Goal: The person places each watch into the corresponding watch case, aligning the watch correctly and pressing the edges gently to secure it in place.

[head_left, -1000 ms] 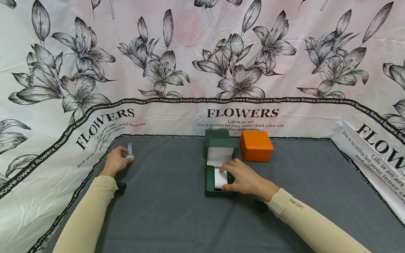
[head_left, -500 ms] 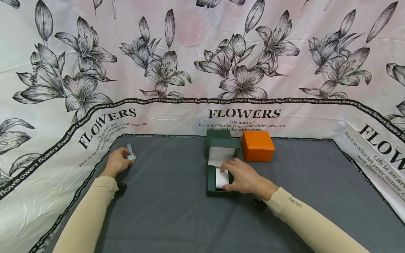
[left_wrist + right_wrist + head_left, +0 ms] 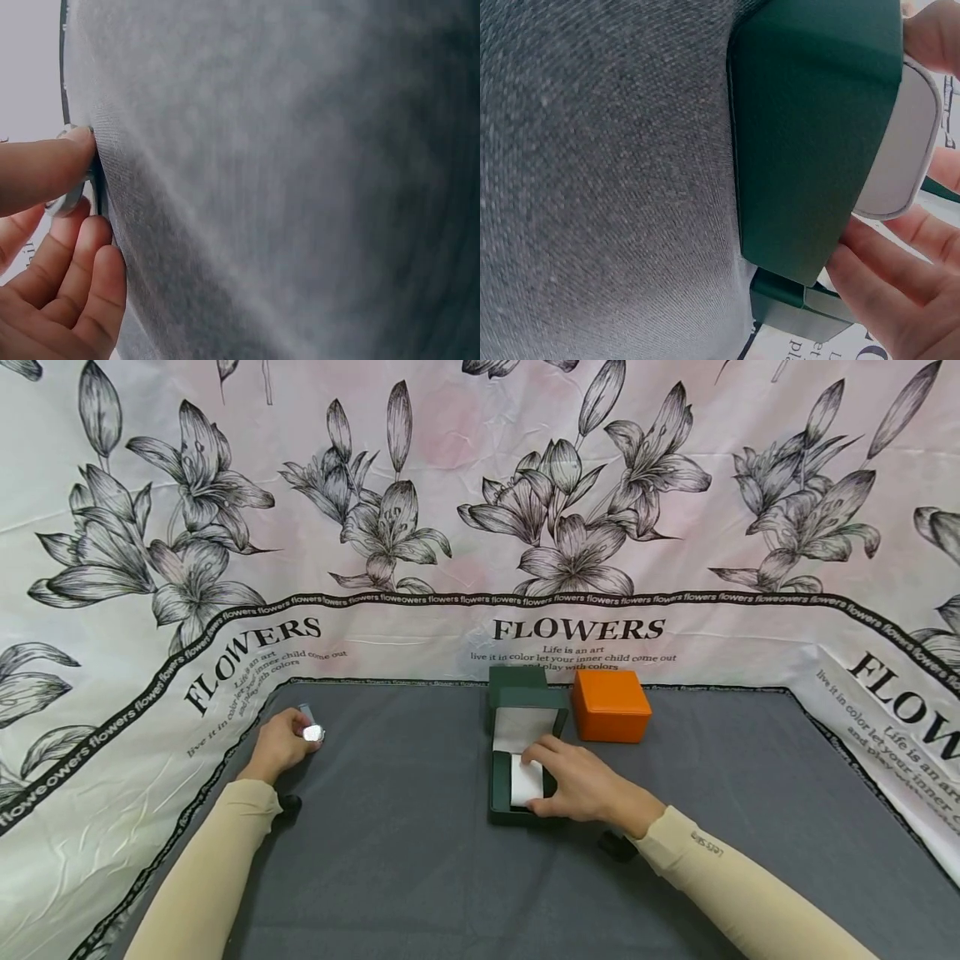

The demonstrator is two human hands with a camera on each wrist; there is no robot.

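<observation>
In the head view at the far left, my left hand [image 3: 276,745] pinches a silver watch [image 3: 314,733] between thumb and fingers, low over the cloth. The watch's light strap shows behind the fingertips; the left wrist view shows only part of the watch [image 3: 66,204]. My right hand [image 3: 581,781] reaches over an open green watch box [image 3: 500,792] and grips the white cushion [image 3: 526,783] in it. In the right wrist view the thumb and fingers lie around the cushion [image 3: 904,142], which stands above the box wall [image 3: 817,135]. The box's white-lined lid [image 3: 517,727] is raised.
An orange box [image 3: 611,706] stands closed to the right of the green lid. Directly behind that lid is another green box-like shape [image 3: 517,681]. Grey cloth [image 3: 405,827] covers the table, and a flower-print sheet [image 3: 420,635] rises along the back and sides.
The watch has tilted in my left hand, and its face now catches bright light. My right hand has stayed on the cushion in the green box.
</observation>
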